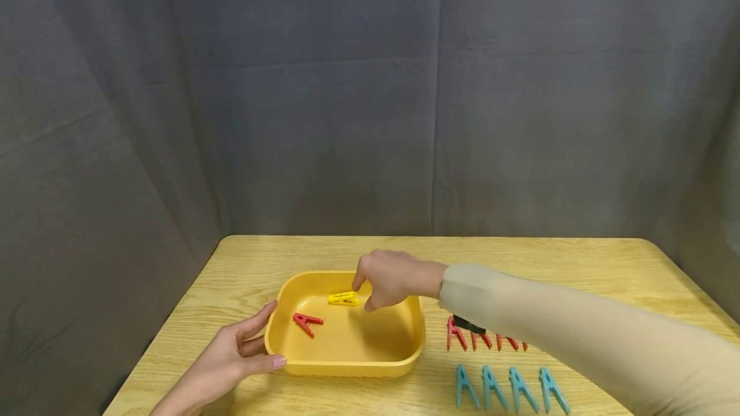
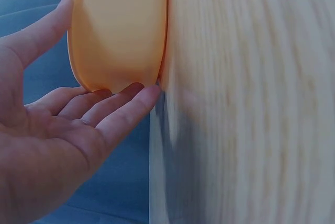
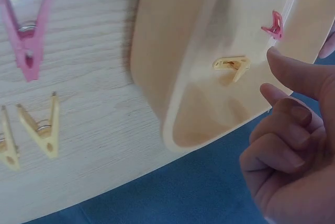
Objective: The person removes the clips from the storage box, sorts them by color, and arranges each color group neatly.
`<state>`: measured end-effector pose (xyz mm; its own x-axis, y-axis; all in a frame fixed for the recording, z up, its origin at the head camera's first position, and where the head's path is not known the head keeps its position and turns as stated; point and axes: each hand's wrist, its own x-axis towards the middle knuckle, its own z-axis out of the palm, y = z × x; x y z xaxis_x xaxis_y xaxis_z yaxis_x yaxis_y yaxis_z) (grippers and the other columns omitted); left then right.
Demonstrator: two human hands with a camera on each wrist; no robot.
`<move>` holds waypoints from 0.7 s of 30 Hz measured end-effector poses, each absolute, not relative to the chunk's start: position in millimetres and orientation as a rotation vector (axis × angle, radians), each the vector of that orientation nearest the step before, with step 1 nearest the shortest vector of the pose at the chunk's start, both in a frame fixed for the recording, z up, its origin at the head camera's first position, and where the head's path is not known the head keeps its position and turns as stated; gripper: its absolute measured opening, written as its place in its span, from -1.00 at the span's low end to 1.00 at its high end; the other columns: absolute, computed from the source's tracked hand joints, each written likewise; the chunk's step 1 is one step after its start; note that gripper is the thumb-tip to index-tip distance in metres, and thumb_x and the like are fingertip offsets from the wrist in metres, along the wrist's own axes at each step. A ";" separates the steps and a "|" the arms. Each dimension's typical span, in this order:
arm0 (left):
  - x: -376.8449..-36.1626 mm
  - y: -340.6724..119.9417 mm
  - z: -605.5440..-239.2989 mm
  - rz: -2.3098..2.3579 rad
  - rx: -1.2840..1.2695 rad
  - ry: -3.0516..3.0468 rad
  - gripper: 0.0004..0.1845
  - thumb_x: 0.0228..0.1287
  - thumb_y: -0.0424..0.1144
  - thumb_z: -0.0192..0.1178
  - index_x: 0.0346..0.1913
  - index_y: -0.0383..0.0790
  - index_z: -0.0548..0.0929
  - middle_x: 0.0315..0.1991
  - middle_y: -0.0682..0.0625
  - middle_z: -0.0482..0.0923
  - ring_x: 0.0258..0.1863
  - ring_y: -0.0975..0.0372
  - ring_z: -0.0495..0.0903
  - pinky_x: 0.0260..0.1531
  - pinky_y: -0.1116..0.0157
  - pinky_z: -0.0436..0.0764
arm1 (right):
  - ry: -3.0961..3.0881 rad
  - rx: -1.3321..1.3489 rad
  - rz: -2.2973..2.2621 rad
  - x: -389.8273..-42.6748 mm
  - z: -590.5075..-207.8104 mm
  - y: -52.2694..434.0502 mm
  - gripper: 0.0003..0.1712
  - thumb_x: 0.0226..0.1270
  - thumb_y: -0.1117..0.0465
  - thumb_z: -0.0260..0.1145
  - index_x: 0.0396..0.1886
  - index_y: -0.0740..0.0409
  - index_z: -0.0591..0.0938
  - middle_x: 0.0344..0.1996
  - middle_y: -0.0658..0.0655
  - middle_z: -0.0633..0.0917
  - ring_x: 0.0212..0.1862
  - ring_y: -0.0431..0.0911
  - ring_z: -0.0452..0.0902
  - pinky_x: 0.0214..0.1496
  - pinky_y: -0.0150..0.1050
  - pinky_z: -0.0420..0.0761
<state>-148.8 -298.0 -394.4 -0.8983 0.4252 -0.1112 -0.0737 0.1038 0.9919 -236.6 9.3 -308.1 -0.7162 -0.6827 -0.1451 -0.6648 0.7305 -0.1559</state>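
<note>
- Over the yellow tray our right hand hangs with fingers curled downward, index and thumb just beside the yellow peg; from the head view we cannot tell whether the tips touch it, and the wrist view shows the fingers apart from it, so we read the hand as grasping nothing.
- On the tray floor the yellow peg lies flat near the far wall, with a red peg lying apart from it toward the left.
- Against the tray's left wall our left hand rests released, fingers straight, thumb along the near corner, steadying it.
- Judging by its look, the peg is light, stiff plastic with a metal spring: it should not deform, but it may skid on the smooth tray floor if pushed sideways.
- We judge the best hold is a pinch across the two long flat sides near the middle, or on the splayed handle ends if the mouth must open; squeezing the nose end gives little purchase.
- Right of the tray, red pegs and blue pegs lie in rows on the tabletop.
</note>
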 end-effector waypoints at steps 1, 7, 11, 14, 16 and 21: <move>-148.8 -297.6 -394.2 1.848 0.336 2.021 0.06 0.38 -0.37 0.44 0.69 -0.36 -0.08 0.65 -0.37 -0.12 0.43 -0.16 0.42 0.12 0.14 0.69 | 2.738 -1.072 -0.138 -238.8 -308.5 6.8 -0.57 0.18 0.15 0.68 0.07 0.05 0.85 0.09 -0.02 0.78 0.15 0.00 0.69 0.05 -0.11 0.72; -148.1 -294.2 -393.6 1.835 0.330 2.036 0.06 0.37 -0.35 0.45 0.69 -0.35 -0.08 0.64 -0.39 -0.09 0.42 -0.15 0.43 0.13 0.13 0.68 | 2.710 -0.990 -0.123 -246.9 -311.1 -1.3 -0.48 0.18 0.17 0.68 0.17 0.05 0.81 0.16 -0.01 0.76 0.19 -0.04 0.66 0.10 -0.16 0.69; -148.2 -293.1 -393.4 1.829 0.337 2.047 0.06 0.36 -0.34 0.45 0.69 -0.35 -0.06 0.64 -0.39 -0.09 0.43 -0.17 0.43 0.13 0.14 0.68 | 2.685 -0.912 -0.086 -247.7 -315.4 -2.0 -0.43 0.20 0.16 0.67 0.24 0.02 0.78 0.22 -0.03 0.72 0.28 -0.05 0.59 0.24 -0.16 0.63; -148.9 -293.2 -393.9 1.832 0.336 2.055 0.06 0.35 -0.34 0.47 0.69 -0.35 -0.04 0.65 -0.38 -0.09 0.43 -0.16 0.43 0.13 0.15 0.68 | 2.671 -0.872 -0.069 -248.3 -319.1 -2.1 -0.38 0.21 0.16 0.66 0.30 -0.01 0.74 0.27 -0.04 0.68 0.35 -0.05 0.53 0.33 -0.15 0.57; -149.2 -293.3 -394.2 1.832 0.330 2.064 0.06 0.34 -0.34 0.48 0.69 -0.33 -0.03 0.65 -0.36 -0.08 0.42 -0.15 0.43 0.13 0.16 0.68 | 2.666 -0.854 -0.077 -248.6 -321.7 -2.4 -0.35 0.22 0.17 0.64 0.33 -0.02 0.72 0.30 -0.04 0.66 0.38 -0.04 0.51 0.35 -0.14 0.55; -148.7 -293.2 -394.5 1.833 0.341 2.056 0.06 0.35 -0.35 0.46 0.69 -0.35 -0.04 0.64 -0.39 -0.09 0.41 -0.16 0.45 0.12 0.15 0.68 | 2.659 -0.839 -0.090 -248.7 -329.0 -3.9 -0.34 0.23 0.13 0.63 0.35 0.02 0.70 0.31 -0.03 0.65 0.38 -0.04 0.50 0.38 -0.14 0.52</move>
<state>-148.7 -293.2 -394.5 -0.9043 0.4129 -0.1084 -0.0605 0.1274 0.9900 -248.7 -3.9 -329.0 -0.7635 -0.5668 -0.3096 -0.5447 0.8227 -0.1630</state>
